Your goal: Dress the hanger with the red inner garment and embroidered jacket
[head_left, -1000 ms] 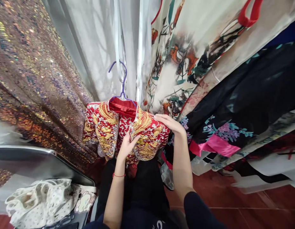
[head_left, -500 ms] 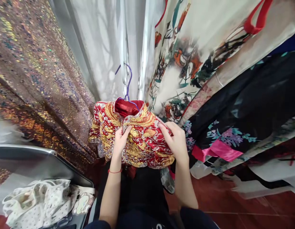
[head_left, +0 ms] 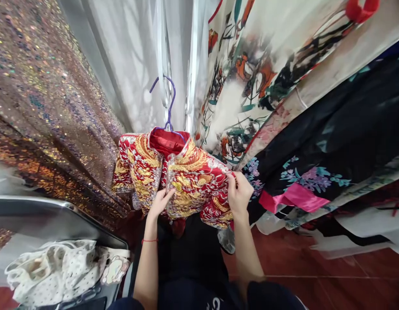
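Observation:
A red jacket with gold and silver embroidery hangs in front of me on a purple hanger. Its stand collar is open and shows the red lining. The front is parted below the collar. My left hand pinches the front edge of the panel on the right, partway down, with the thumb on the outside and the other fingers behind the cloth. My right hand is closed on the same jacket at the shoulder and sleeve on the right side.
Sequined cloth hangs at the left, white fabric behind the jacket. A floral-painted garment and a black skirt with a pink ribbon hang at the right. Lower left, a spotted white bag lies on a chair. The floor is red tile.
My left hand has slid down the front edge from near the collar, and the front has parted wider. My right hand has shifted onto the shoulder and sleeve. The jacket appears slightly further left.

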The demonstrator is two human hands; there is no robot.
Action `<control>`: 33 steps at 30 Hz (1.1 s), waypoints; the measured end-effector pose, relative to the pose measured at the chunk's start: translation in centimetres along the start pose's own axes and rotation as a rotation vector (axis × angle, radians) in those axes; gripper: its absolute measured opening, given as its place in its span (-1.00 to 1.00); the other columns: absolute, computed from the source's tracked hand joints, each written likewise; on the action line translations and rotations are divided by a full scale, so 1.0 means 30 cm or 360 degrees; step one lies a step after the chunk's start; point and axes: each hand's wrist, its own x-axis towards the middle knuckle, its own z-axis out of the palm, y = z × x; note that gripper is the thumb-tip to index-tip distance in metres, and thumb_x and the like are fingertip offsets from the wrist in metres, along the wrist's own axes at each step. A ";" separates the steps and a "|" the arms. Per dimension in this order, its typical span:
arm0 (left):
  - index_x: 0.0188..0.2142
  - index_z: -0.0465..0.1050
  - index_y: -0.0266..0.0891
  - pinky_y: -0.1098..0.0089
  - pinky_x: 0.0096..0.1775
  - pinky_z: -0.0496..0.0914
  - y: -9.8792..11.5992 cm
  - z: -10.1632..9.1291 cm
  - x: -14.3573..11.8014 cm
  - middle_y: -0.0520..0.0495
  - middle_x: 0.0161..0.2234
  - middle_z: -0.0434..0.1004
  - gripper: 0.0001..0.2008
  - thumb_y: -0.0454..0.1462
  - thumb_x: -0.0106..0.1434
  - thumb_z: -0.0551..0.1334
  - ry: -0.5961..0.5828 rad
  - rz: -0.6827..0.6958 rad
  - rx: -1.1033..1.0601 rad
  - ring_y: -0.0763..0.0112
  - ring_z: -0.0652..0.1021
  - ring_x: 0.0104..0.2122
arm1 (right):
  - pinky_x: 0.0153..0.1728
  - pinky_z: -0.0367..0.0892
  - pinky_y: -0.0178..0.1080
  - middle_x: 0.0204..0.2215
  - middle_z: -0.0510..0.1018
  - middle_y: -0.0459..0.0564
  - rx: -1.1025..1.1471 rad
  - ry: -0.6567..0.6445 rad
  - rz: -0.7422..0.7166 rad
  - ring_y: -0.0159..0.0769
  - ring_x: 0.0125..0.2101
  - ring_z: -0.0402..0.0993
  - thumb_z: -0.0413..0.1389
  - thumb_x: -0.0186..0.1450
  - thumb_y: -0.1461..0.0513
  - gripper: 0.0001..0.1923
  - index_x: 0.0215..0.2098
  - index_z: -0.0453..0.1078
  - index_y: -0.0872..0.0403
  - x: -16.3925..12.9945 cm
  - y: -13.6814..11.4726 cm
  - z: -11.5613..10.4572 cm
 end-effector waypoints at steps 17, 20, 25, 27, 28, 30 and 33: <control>-0.31 0.40 -0.19 0.41 -0.25 0.35 -0.125 -0.045 0.049 -0.03 -0.40 0.50 -0.73 -0.03 0.28 0.22 0.0682 0.0365 0.0639 0.38 0.51 -0.39 | -0.29 0.32 -0.22 -0.44 0.37 -0.07 -0.0280 0.0342 0.0071 -0.29 -0.39 0.33 0.15 0.37 0.10 -0.77 -0.15 0.39 0.09 -0.023 0.070 0.116; -0.13 0.36 -0.21 0.34 -0.12 0.42 -0.089 -0.059 0.033 -0.10 -0.24 0.51 -0.67 -0.01 0.30 0.19 0.0908 0.0629 0.0561 0.34 0.55 -0.25 | -0.26 0.34 -0.18 -0.39 0.40 -0.03 -0.0251 0.0518 -0.0026 -0.28 -0.36 0.36 0.14 0.36 0.21 -0.89 -0.18 0.34 0.07 -0.017 -0.022 0.122; -0.15 0.30 -0.31 0.06 0.00 0.35 -0.046 -0.045 0.074 -0.30 -0.17 0.42 -0.43 -0.04 -0.01 0.45 0.1598 0.0463 0.1252 0.00 0.46 -0.10 | -0.22 0.42 -0.17 -0.27 0.47 0.06 -0.0060 0.0094 -0.0344 -0.22 -0.24 0.45 0.07 0.39 0.25 -0.83 -0.05 0.33 0.04 -0.026 -0.137 0.209; -0.16 0.30 -0.31 0.04 -0.01 0.33 -0.043 -0.054 0.087 -0.34 -0.14 0.41 -0.52 -0.14 0.01 0.42 0.1605 0.0376 0.1385 -0.06 0.44 -0.07 | -0.12 0.43 -0.12 -0.18 0.47 0.13 -0.0104 -0.0009 -0.0350 -0.16 -0.14 0.45 0.08 0.39 0.21 -0.74 0.03 0.33 0.07 -0.015 -0.133 0.234; -0.20 0.31 -0.28 0.07 -0.03 0.32 -0.046 -0.064 0.086 -0.32 -0.16 0.42 -0.59 -0.18 0.04 0.39 0.1610 0.0365 0.1413 -0.05 0.44 -0.09 | -0.09 0.42 -0.11 -0.15 0.47 0.15 -0.0115 -0.0044 -0.0353 -0.15 -0.11 0.44 0.08 0.39 0.20 -0.72 0.06 0.33 0.08 -0.008 -0.125 0.239; -0.33 0.28 -0.19 0.16 -0.09 0.32 -0.062 -0.086 0.067 -0.19 -0.29 0.42 -0.76 -0.21 0.10 0.32 0.1574 0.0396 0.1427 0.08 0.45 -0.20 | -0.07 0.40 -0.13 -0.14 0.46 0.15 -0.0120 -0.0099 -0.0356 -0.16 -0.10 0.43 0.07 0.40 0.18 -0.71 0.05 0.35 0.09 0.003 -0.110 0.236; -0.52 0.11 -0.13 0.33 -0.27 0.26 -0.100 -0.098 0.009 0.03 -0.54 0.25 -0.73 -0.21 0.21 0.20 0.1274 0.0450 0.1358 0.33 0.35 -0.48 | -0.06 0.34 -0.03 -0.15 0.45 0.18 -0.0254 -0.0131 -0.0270 -0.07 -0.09 0.40 0.12 0.35 0.03 -0.66 -0.05 0.39 0.10 -0.004 -0.132 0.233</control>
